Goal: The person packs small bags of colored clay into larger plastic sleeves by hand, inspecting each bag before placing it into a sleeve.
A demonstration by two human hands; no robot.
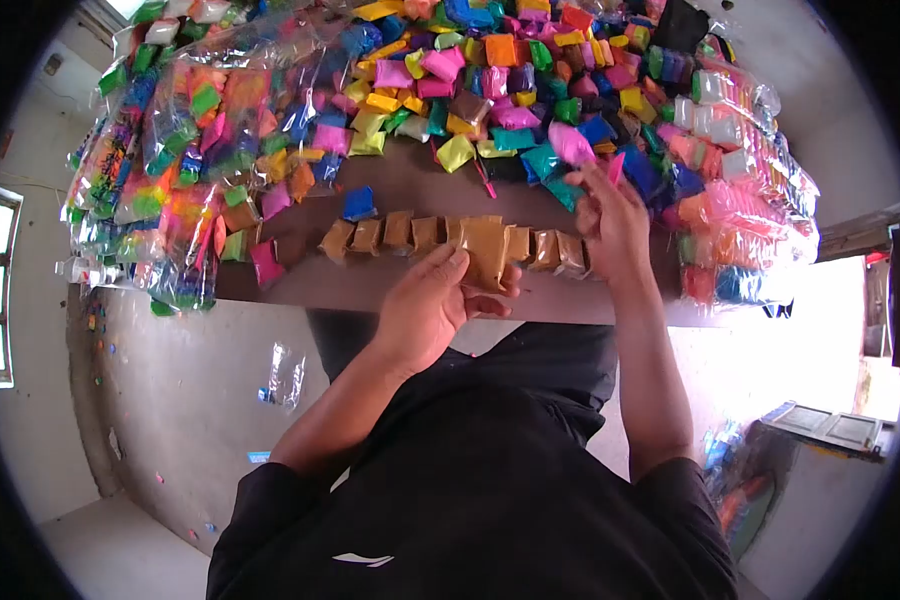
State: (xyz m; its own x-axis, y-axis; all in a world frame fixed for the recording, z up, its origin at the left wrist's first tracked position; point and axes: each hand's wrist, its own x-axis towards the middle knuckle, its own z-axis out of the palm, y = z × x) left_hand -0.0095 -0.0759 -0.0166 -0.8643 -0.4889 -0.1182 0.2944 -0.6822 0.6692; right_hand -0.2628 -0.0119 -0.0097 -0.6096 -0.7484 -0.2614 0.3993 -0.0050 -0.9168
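Observation:
My left hand is closed around a brown packet in clear wrap, thumb on its face, held over the front of the table. Behind and beside it runs a row of smaller wrapped brown packets, partly hidden by the held one. To the right, my right hand is raised with its fingers apart, its fingertips close to a pink packet at the pile's edge. Teal packets lie just left of those fingertips. A blue packet sits behind the row's left end.
A big pile of colourful wrapped packets covers the back of the brown table. Clear bags of packets stand at the left and trays of packets at the right. A clear plastic wrapper lies on the floor.

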